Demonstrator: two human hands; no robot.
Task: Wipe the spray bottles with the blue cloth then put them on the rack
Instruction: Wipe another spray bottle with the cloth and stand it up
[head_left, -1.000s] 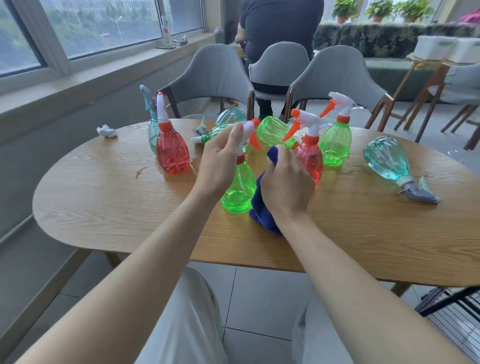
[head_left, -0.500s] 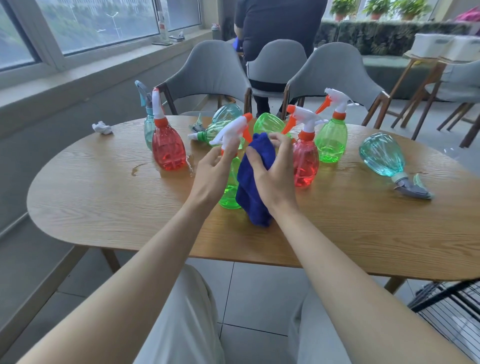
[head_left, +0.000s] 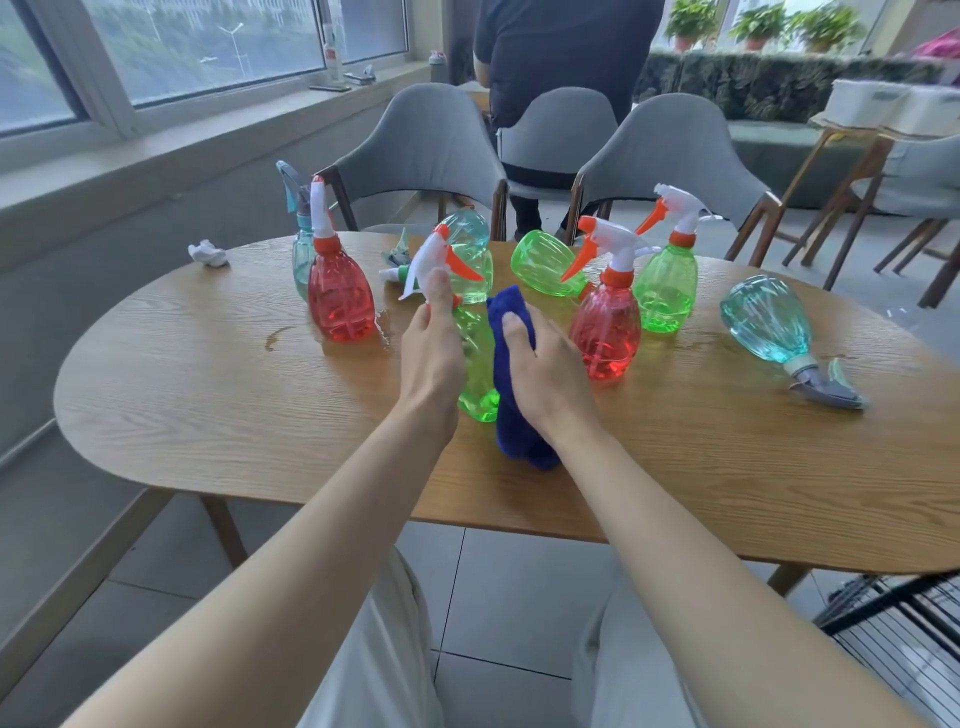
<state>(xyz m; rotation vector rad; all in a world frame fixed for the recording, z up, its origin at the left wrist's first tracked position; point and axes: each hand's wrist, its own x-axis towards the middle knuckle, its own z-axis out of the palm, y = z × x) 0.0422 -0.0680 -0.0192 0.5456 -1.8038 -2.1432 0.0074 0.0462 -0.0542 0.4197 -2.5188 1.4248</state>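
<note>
A green spray bottle (head_left: 479, 364) with a white and orange trigger head stands upright near the middle of the wooden table (head_left: 208, 405). My left hand (head_left: 432, 348) grips it at the neck and upper body. My right hand (head_left: 545, 374) presses the blue cloth (head_left: 511, 395) against the bottle's right side; the cloth hangs down to the tabletop. Around them are other bottles: a red one (head_left: 340, 296) on the left, a red one (head_left: 605, 322) on the right, a green one (head_left: 666, 280) behind it, and a teal one (head_left: 769, 322) lying on its side.
More bottles lie at the back, one green (head_left: 545, 262) and one teal (head_left: 467, 234). A crumpled white tissue (head_left: 208, 253) sits far left. A black wire rack (head_left: 904, 629) is on the floor at lower right. Grey chairs (head_left: 426, 150) and a standing person (head_left: 561, 47) are behind the table.
My left hand slid from the trigger head down to the bottle's neck. My right hand moved the cloth up the bottle's side, then back down a little.
</note>
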